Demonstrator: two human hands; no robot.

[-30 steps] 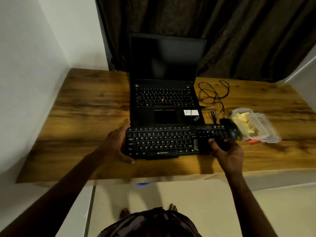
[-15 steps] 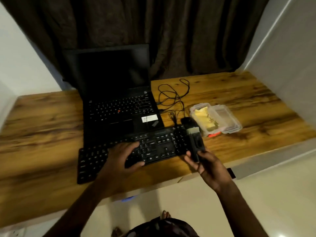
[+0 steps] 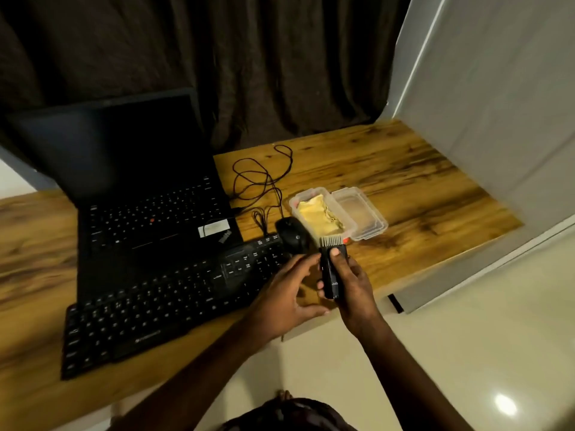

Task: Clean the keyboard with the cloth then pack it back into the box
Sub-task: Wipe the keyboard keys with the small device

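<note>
Keyboard (image 3: pixel 161 306) left of hands (image 3: pixel 289 293) (image 3: pixel 351 281) with brush (image 3: pixel 330 276)

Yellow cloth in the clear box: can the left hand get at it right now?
Probably yes. The box is open, lid beside it, so the yellow cloth lies exposed. The left hand holds nothing; the right hand, its grip on the black brush, crowds the box's near end.
</note>
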